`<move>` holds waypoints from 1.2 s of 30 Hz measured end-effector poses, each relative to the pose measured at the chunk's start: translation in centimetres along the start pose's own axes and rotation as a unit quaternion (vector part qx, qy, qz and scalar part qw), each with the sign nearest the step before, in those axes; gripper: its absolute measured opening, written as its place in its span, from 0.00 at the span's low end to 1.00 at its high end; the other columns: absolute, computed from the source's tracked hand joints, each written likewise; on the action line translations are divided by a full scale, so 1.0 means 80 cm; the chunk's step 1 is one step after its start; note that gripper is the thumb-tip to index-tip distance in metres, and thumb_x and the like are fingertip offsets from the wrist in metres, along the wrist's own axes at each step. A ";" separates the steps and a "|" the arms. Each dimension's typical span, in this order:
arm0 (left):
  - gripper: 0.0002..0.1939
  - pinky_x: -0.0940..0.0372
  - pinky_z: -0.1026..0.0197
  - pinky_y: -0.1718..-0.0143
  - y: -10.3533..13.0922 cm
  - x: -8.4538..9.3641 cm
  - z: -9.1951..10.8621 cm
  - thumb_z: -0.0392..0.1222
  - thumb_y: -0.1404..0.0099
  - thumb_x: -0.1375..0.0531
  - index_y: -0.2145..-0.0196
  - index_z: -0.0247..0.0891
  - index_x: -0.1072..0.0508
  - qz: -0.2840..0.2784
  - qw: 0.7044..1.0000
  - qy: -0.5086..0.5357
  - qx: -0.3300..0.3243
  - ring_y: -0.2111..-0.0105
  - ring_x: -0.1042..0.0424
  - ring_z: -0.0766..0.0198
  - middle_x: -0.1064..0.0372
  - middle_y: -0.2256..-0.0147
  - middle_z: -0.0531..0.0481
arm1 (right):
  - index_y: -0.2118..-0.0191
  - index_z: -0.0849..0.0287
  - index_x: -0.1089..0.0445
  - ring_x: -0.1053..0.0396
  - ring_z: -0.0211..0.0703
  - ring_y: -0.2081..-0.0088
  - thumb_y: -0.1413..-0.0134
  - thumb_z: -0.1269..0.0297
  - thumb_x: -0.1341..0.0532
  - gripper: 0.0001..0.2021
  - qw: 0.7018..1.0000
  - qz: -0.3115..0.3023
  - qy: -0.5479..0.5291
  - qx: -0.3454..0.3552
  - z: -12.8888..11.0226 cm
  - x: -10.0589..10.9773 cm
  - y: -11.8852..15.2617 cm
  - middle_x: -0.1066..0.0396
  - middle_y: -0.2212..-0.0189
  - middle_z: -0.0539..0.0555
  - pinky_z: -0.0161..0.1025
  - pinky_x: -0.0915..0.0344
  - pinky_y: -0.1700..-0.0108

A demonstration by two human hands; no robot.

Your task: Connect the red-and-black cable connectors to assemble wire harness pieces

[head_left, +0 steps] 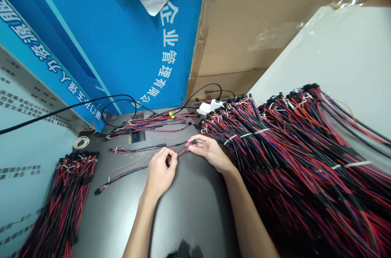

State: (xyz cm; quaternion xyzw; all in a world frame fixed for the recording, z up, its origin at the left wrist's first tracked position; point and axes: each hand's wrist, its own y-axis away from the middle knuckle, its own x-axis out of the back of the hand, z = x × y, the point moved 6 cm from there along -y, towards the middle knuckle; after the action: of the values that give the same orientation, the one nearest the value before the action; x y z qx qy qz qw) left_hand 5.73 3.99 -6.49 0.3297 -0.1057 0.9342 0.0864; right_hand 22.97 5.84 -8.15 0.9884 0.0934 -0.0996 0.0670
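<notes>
My left hand (161, 168) pinches a thin red and black cable (183, 151) over the middle of the grey table (195, 201). At the cable's right end, my right hand (209, 151) holds a small black connector (193, 142) between thumb and fingers. To the left of my left hand lies a dark wire harness (125, 174) with a black connector at its far left end. Another harness (137, 148) lies just behind it, running toward my hands.
Large bundles of red and black cables (275, 148) fill the right side. Another bundle (67, 193) lies at the left edge. Loose cables (152, 124) and a white adapter (210, 106) sit at the back, before blue and brown cardboard (232, 26).
</notes>
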 end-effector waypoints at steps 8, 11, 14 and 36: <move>0.13 0.44 0.62 0.66 0.001 0.000 0.001 0.44 0.31 0.49 0.70 0.37 0.32 0.001 1.000 0.005 0.002 0.70 0.36 0.66 0.34 0.70 0.51 | 0.61 0.60 0.28 0.32 0.37 0.66 0.58 0.57 0.27 0.19 1.000 0.016 0.004 -0.005 0.000 0.002 0.001 0.30 0.67 0.52 0.36 0.35 0.59; 0.13 0.44 0.62 0.66 0.001 0.000 0.001 0.44 0.31 0.49 0.70 0.37 0.32 0.001 1.000 0.004 0.000 0.70 0.36 0.66 0.34 0.70 0.51 | 0.61 0.60 0.28 0.32 0.37 0.65 0.59 0.57 0.27 0.19 1.000 0.016 0.002 -0.009 -0.001 0.001 0.001 0.30 0.67 0.52 0.36 0.35 0.59; 0.13 0.43 0.62 0.66 0.000 -0.001 0.000 0.44 0.30 0.49 0.70 0.37 0.32 0.000 1.000 0.004 -0.003 0.70 0.36 0.66 0.33 0.70 0.51 | 0.61 0.60 0.28 0.32 0.36 0.66 0.58 0.57 0.27 0.19 1.000 0.014 -0.002 -0.013 -0.001 0.001 0.001 0.30 0.67 0.52 0.35 0.36 0.59; 0.12 0.42 0.62 0.66 -0.001 0.002 0.002 0.42 0.31 0.49 0.69 0.37 0.31 0.017 1.000 -0.010 -0.011 0.69 0.34 0.65 0.31 0.69 0.51 | 0.61 0.62 0.28 0.26 0.42 0.66 0.60 0.56 0.27 0.21 0.995 0.052 0.074 0.037 0.000 0.008 -0.004 0.25 0.65 0.58 0.42 0.30 0.56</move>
State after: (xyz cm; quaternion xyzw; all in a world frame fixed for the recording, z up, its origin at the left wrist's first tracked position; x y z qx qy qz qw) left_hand 5.76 4.05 -6.25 0.3361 -0.1230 0.9309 0.0730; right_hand 23.49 6.23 -8.34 0.9983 0.0433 -0.0260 0.0287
